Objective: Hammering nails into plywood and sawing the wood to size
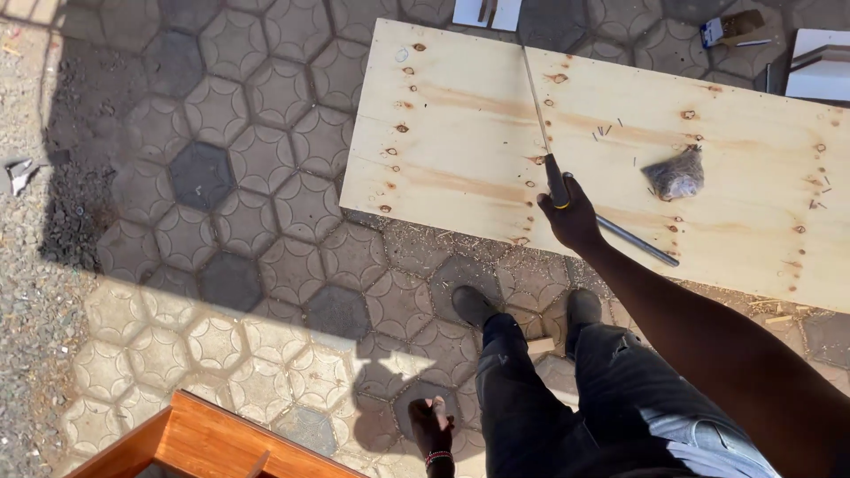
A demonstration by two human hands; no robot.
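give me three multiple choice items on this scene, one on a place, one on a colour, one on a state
1. Where does the small grey bag lie?
A. on the plywood sheet
B. on the paving
C. on the orange wooden piece

2. What colour are the person's shoes?
A. white
B. black
C. red

3. What is the right hand doing?
A. hanging empty
B. resting flat on the sheet
C. gripping a saw handle

Answers:
1. A, the bag sits on the plywood sheet, right of the saw.
2. B, both shoes on the hexagonal paving are black.
3. C, the fingers close round the handle, with the blade running across the sheet; the left hand hangs low, holding nothing, near the orange wooden piece.
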